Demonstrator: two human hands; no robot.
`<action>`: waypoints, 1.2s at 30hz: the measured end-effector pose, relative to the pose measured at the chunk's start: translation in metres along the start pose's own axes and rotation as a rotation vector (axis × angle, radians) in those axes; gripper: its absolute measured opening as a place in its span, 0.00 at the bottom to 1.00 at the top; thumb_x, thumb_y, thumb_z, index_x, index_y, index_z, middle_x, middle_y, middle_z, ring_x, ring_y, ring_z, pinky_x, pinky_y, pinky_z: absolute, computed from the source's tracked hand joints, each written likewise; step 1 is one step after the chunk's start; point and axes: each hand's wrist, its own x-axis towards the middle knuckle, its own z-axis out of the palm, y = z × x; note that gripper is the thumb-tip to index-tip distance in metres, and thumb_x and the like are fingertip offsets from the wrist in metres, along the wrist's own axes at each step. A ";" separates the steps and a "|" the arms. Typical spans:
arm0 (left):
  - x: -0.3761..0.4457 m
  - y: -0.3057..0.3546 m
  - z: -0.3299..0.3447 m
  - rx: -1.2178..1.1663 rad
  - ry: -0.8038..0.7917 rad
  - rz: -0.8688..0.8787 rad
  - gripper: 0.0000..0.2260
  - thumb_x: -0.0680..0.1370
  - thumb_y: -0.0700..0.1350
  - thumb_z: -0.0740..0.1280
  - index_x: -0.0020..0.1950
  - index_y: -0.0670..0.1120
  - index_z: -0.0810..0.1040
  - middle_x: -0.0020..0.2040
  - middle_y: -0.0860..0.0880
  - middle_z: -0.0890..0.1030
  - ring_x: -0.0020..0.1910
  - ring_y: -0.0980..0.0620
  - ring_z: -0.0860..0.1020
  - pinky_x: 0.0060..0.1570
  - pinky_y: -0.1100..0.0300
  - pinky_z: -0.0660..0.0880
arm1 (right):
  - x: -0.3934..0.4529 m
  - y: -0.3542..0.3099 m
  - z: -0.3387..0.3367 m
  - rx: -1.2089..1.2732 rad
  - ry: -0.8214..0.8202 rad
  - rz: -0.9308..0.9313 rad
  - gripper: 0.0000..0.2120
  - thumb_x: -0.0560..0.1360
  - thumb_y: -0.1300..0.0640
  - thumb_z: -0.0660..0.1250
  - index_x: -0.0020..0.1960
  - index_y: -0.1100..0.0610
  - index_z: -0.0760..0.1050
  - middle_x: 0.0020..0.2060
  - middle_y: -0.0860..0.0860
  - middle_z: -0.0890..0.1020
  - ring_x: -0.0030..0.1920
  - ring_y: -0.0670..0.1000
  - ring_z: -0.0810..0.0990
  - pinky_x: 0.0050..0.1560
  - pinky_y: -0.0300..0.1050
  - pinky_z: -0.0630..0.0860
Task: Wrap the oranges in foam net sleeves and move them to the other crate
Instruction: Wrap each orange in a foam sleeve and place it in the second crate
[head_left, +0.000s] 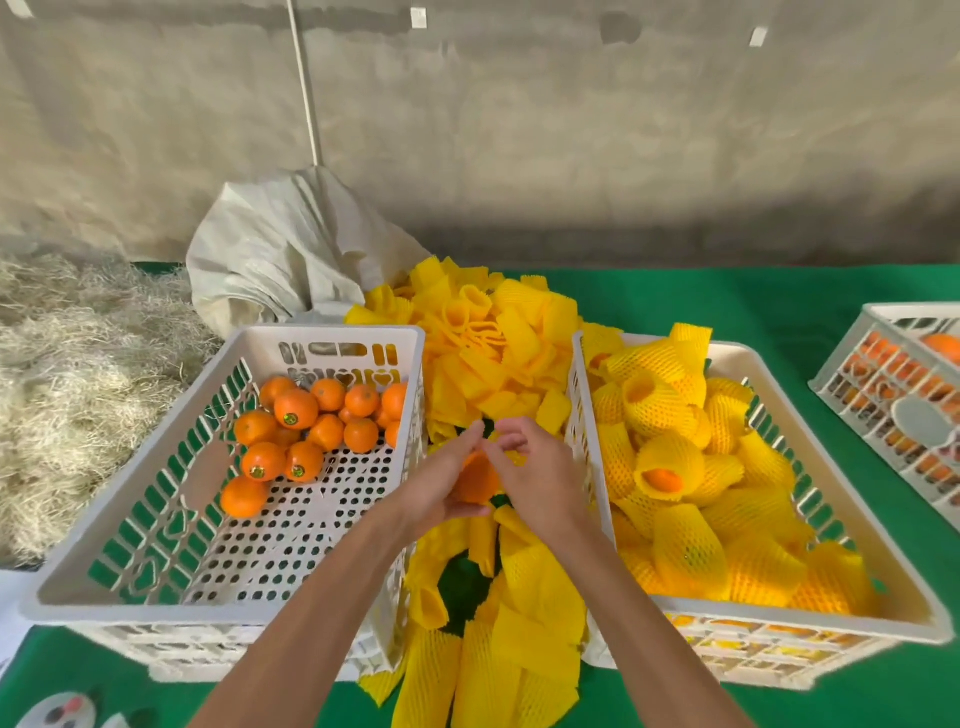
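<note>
Between the two crates, my left hand (434, 486) cups an orange (478, 483) from below and the left. My right hand (535, 475) grips a yellow foam net sleeve (514, 457) at the orange's top and right side. The left white crate (130, 525) holds several bare oranges (311, 421) at its far end. The right white crate (810, 618) is filled with several oranges wrapped in yellow sleeves (691, 467). A heap of empty yellow sleeves (483, 343) lies between and behind the crates, running down to the near edge.
A green cloth (727, 296) covers the table. A third white crate (893, 400) with oranges stands at the far right. A crumpled white sack (280, 249) sits behind the left crate, and straw (67, 374) lies at the left.
</note>
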 end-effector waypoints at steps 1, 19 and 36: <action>0.000 -0.001 -0.001 -0.002 -0.020 0.024 0.28 0.76 0.69 0.69 0.69 0.53 0.79 0.68 0.46 0.76 0.67 0.41 0.76 0.52 0.48 0.83 | -0.003 0.000 0.002 0.059 -0.028 0.021 0.12 0.81 0.48 0.68 0.63 0.48 0.78 0.47 0.37 0.81 0.49 0.32 0.78 0.45 0.25 0.72; 0.009 -0.010 -0.003 0.147 0.116 0.186 0.26 0.63 0.54 0.82 0.60 0.60 0.82 0.60 0.45 0.81 0.49 0.46 0.84 0.42 0.53 0.84 | -0.002 0.025 0.004 -0.300 0.146 0.074 0.17 0.75 0.56 0.74 0.63 0.50 0.79 0.61 0.50 0.74 0.62 0.52 0.74 0.52 0.49 0.79; -0.006 0.001 -0.010 -0.213 -0.081 0.077 0.37 0.64 0.66 0.80 0.69 0.57 0.75 0.67 0.43 0.80 0.65 0.40 0.81 0.61 0.42 0.81 | 0.047 0.027 0.006 -0.735 -0.012 0.080 0.21 0.80 0.53 0.67 0.69 0.58 0.65 0.55 0.56 0.83 0.51 0.59 0.84 0.40 0.49 0.74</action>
